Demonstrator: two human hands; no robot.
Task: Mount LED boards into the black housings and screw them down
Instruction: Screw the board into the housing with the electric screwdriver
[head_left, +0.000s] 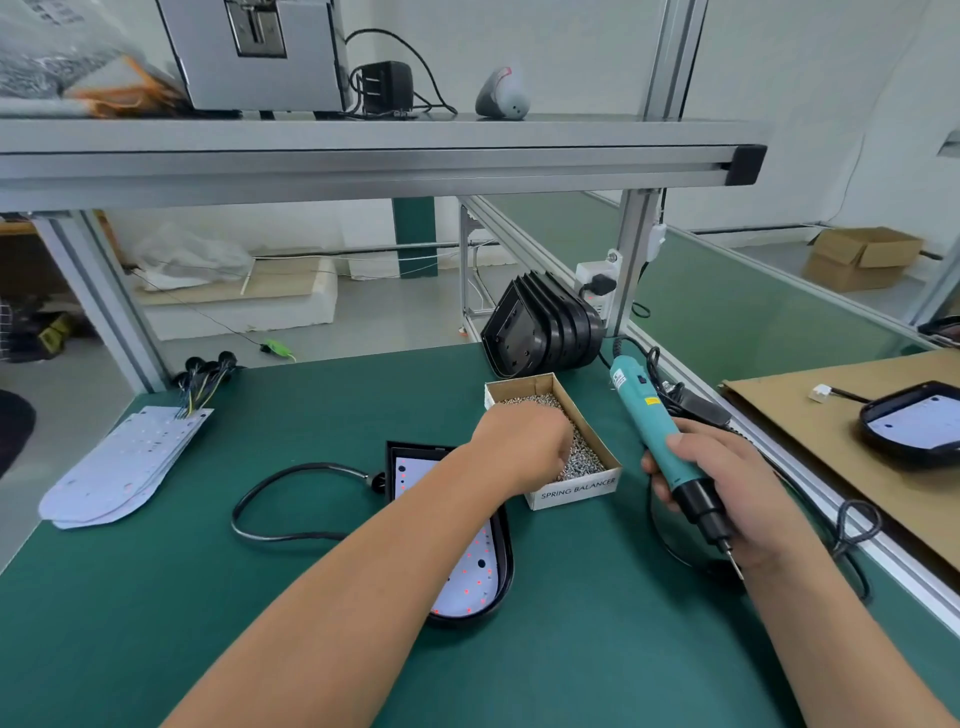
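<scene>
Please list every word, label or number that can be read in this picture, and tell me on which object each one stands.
"SPRING BALANCER": printed on the white front wall of the small open cardboard box that holds silver screws.
Not readable: the small yellow label and the white label on the teal electric screwdriver, both too small and blurred.
No other text can be read.

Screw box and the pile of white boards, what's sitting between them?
In the head view, the black housing and its looping cable lie on the green mat between the screw box and the board pile.
</scene>
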